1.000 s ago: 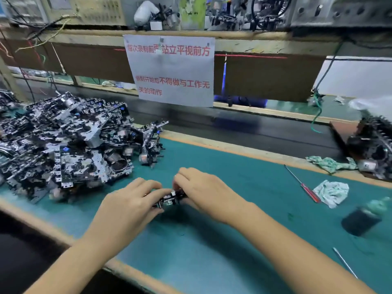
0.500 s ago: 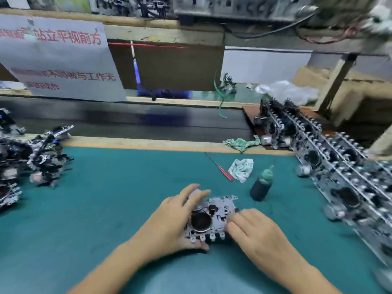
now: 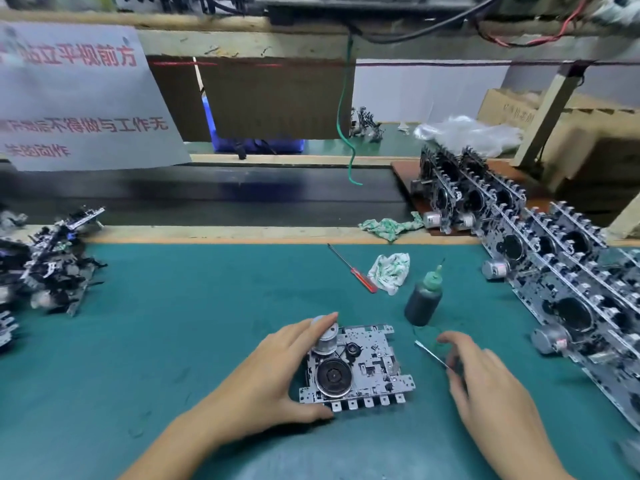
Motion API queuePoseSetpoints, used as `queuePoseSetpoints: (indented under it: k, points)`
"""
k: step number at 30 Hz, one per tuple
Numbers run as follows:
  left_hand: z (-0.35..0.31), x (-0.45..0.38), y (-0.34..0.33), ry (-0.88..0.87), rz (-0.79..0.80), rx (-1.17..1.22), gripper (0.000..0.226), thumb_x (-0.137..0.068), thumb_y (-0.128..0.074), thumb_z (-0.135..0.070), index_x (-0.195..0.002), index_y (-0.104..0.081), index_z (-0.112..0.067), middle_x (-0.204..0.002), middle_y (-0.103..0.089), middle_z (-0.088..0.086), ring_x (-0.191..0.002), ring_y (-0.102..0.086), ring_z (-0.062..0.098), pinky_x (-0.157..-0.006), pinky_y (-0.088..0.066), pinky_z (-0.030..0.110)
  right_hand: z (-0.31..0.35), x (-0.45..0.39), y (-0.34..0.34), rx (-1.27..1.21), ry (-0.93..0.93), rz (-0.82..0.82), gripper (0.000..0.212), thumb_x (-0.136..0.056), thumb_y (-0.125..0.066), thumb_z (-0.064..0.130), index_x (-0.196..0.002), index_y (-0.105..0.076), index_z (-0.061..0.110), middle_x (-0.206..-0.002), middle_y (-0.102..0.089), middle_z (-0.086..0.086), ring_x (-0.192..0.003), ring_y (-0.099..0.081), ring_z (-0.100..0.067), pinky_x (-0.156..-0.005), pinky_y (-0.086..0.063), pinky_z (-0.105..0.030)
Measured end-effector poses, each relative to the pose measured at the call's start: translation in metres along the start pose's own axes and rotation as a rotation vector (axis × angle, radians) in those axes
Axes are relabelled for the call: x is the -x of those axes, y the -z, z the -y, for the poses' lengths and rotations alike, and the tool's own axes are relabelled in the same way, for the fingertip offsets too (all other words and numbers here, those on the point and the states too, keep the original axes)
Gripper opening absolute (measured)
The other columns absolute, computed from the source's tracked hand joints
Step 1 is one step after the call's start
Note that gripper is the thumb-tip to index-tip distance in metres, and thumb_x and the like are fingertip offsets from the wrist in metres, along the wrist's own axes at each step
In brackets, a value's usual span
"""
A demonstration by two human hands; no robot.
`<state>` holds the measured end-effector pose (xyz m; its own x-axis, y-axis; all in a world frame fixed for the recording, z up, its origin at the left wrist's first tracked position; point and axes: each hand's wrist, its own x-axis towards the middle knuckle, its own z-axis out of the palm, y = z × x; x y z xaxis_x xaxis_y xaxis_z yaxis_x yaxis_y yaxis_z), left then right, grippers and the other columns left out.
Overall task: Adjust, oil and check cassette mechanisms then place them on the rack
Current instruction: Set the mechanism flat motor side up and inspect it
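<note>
At lower centre of the frame, a cassette mechanism point(image 3: 356, 370) lies flat on the green tabletop point(image 3: 180, 327), gripped at its left edge by the left hand point(image 3: 277, 372). Right hand point(image 3: 485, 379) pinches a thin metal tool point(image 3: 431, 355). Dark oil bottle point(image 3: 424, 299) stands upright just beyond; rack point(image 3: 554, 271) at right holds finished mechanisms.

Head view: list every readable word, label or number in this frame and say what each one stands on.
All readable text is red print on the white paper sign hanging at upper left, cut off at the frame's left edge:
"站立平视前方" (top line)
"不得做与工作无" (second line; the characters before it are blurred)
"关的动作" (third line, first character partly blurred)
The cardboard box at upper right bears print too blurred to read.
No readable marking shows on the cassette mechanism or the oil bottle.
</note>
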<state>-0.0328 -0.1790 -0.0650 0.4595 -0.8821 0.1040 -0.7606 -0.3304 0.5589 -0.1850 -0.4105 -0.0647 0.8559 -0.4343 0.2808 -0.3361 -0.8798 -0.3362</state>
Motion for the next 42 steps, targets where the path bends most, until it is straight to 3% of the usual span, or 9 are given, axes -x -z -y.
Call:
queuePoseSetpoints:
  k: [3,6,10,17,28,32,35,38,42]
  points:
    - [-0.003,-0.005,0.002,0.017,0.043,0.042,0.100,-0.070,-0.069,-0.063,-0.139,0.004,-0.057,-0.144,-0.009,-0.038,-0.135,-0.013,-0.014,-0.111,-0.015,0.012,-0.004,-0.020,0.007,0.222,0.035,0.087,0.026,-0.092,-0.053,0.025,-0.117,-0.050,0.033,-0.104,-0.054,0.015,-0.106,-0.049,-0.012,-0.080,-0.038,-0.026]
    - [-0.005,-0.012,0.001,0.023,0.046,0.001,0.104,-0.068,-0.070,-0.065,-0.138,0.006,-0.057,-0.140,-0.008,-0.042,-0.132,-0.013,-0.016,-0.111,-0.015,0.012,-0.004,-0.044,0.017,0.144,-0.057,0.106,0.016,-0.090,-0.055,0.040,-0.105,-0.050,0.035,-0.102,-0.050,0.016,-0.107,-0.044,-0.010,-0.072,-0.034,-0.027]
    - [-0.010,-0.024,-0.002,0.013,0.067,-0.088,0.114,-0.061,-0.068,-0.072,-0.136,0.016,-0.058,-0.136,-0.011,-0.039,-0.127,-0.010,-0.020,-0.107,-0.007,0.006,-0.009,-0.070,0.022,-0.009,-0.116,0.069,0.040,-0.077,-0.065,0.056,-0.096,-0.042,0.030,-0.100,-0.040,0.013,-0.101,-0.036,-0.009,-0.072,-0.031,-0.031]
    - [-0.009,-0.030,-0.001,-0.028,0.098,-0.069,0.113,-0.065,-0.069,-0.070,-0.138,0.015,-0.054,-0.135,-0.009,-0.041,-0.128,-0.011,-0.020,-0.107,-0.010,0.007,0.008,-0.081,-0.009,-0.674,-0.248,0.029,0.064,-0.069,-0.082,0.033,-0.113,-0.035,0.035,-0.115,-0.050,0.008,-0.109,-0.050,-0.014,-0.087,-0.036,-0.028]
    - [-0.017,-0.032,0.005,0.050,0.138,-0.048,0.124,-0.051,-0.070,-0.079,-0.136,0.019,-0.060,-0.134,0.004,-0.050,-0.128,-0.003,-0.024,-0.105,-0.007,0.002,0.008,-0.078,-0.029,-0.708,-0.355,-0.019,0.044,-0.081,-0.073,0.013,-0.102,-0.036,0.022,-0.096,-0.052,0.006,-0.080,-0.048,-0.006,-0.058,-0.030,0.003]
    - [-0.030,-0.044,-0.005,0.271,-0.097,-0.031,0.095,-0.063,-0.054,-0.080,-0.143,-0.020,-0.042,-0.131,-0.030,-0.034,-0.125,-0.030,-0.010,-0.096,-0.026,0.008,0.014,-0.080,-0.023,-0.890,-0.317,-0.040,0.019,-0.092,-0.058,0.028,-0.110,-0.051,0.025,-0.095,-0.064,0.009,-0.086,-0.061,-0.008,-0.079,-0.048,-0.022]
    - [-0.046,-0.051,-0.024,0.401,-0.312,-0.026,0.037,-0.086,-0.058,-0.053,-0.116,-0.047,-0.035,-0.092,-0.056,-0.022,-0.087,-0.050,0.006,-0.069,-0.031,0.018,0.014,-0.080,-0.012,-1.074,-0.313,-0.147,0.016,-0.095,-0.053,0.025,-0.111,-0.056,0.024,-0.079,-0.063,0.006,-0.058,-0.056,-0.005,-0.058,-0.048,-0.018]
    - [-0.050,-0.061,-0.025,0.482,-0.413,0.246,0.012,-0.092,-0.057,-0.037,-0.101,-0.051,-0.034,-0.081,-0.062,-0.013,-0.070,-0.053,0.004,-0.065,-0.036,0.013,0.009,-0.080,0.005,-1.299,-0.354,-0.240,0.019,-0.084,-0.064,0.021,-0.099,-0.056,0.030,-0.077,-0.064,0.001,-0.053,-0.052,-0.007,-0.057,-0.047,-0.021]
    - [-0.050,-0.087,-0.011,0.570,-0.354,1.430,0.021,-0.095,-0.045,-0.011,-0.097,-0.066,-0.009,-0.091,-0.072,0.014,-0.077,-0.068,0.022,-0.068,-0.057,0.032,0.011,-0.081,0.022,-1.938,-0.422,-0.265,0.010,-0.069,-0.064,0.019,-0.078,-0.069,0.017,-0.064,-0.058,0.002,-0.047,-0.043,-0.004,-0.044,-0.039,-0.014]
